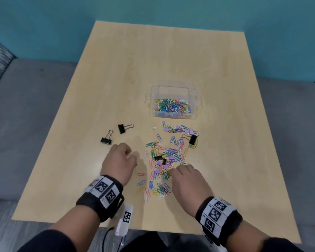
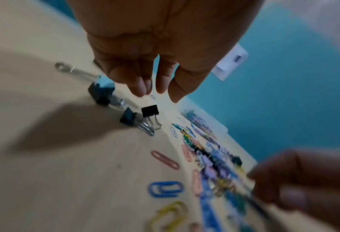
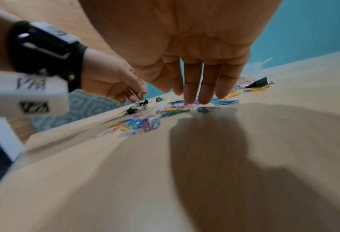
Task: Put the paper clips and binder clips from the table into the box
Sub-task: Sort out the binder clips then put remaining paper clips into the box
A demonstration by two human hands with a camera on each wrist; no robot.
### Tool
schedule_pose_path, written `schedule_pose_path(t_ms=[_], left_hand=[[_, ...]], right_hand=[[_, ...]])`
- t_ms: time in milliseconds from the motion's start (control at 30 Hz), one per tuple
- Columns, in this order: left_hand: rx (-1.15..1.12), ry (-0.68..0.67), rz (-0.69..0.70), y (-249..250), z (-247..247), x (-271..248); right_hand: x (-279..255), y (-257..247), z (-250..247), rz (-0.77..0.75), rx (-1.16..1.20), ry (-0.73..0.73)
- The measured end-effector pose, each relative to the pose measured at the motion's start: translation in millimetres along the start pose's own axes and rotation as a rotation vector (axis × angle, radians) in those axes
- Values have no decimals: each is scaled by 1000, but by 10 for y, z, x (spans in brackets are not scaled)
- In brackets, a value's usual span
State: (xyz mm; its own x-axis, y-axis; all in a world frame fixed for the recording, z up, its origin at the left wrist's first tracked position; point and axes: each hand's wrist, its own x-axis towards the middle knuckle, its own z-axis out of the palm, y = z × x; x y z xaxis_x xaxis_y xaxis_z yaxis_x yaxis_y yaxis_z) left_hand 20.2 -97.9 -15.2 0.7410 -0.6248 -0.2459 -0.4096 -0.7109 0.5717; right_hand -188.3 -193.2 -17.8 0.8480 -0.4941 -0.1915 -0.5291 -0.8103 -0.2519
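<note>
A clear plastic box point(image 1: 152, 95) holding several coloured paper clips point(image 1: 172, 106) stands past the middle of the table. In front of it lies a loose pile of coloured paper clips point(image 1: 178, 142) mixed with small purple and black binder clips point(image 1: 158, 158). One black binder clip point(image 1: 192, 139) lies at the pile's right, and two more point(image 1: 106, 140) point(image 1: 122, 128) lie apart to the left. My left hand point(image 1: 134, 159) point(image 2: 153, 89) hovers left of the pile, fingers curled, pinching a thin silvery clip point(image 3: 132, 92). My right hand point(image 1: 171, 172) point(image 3: 195, 98) touches the near side of the pile with straight fingers.
The wooden table point(image 1: 171, 51) ends at a near edge just under my wrists. A teal wall lies beyond its far edge. Grey upholstered seating point(image 1: 35, 106) flanks both sides. A white tag on a cable point(image 1: 125, 219) hangs from my left wristband.
</note>
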Motion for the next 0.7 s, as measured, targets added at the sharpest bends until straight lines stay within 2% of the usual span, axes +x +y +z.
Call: schedule_pose_path(t_ms=[67, 133, 200, 433, 700], left_hand=[[144, 14, 183, 73, 26, -47], [224, -133, 280, 210, 156, -151], [290, -241, 316, 331, 315, -241], [402, -287, 320, 431, 511, -288], [249, -306, 227, 497, 509, -268]], right_hand=[[154, -36, -41, 64, 65, 1], [292, -70, -76, 95, 123, -37], [412, -95, -68, 111, 129, -55], [533, -121, -34, 111, 121, -124], [563, -147, -70, 162, 208, -150]])
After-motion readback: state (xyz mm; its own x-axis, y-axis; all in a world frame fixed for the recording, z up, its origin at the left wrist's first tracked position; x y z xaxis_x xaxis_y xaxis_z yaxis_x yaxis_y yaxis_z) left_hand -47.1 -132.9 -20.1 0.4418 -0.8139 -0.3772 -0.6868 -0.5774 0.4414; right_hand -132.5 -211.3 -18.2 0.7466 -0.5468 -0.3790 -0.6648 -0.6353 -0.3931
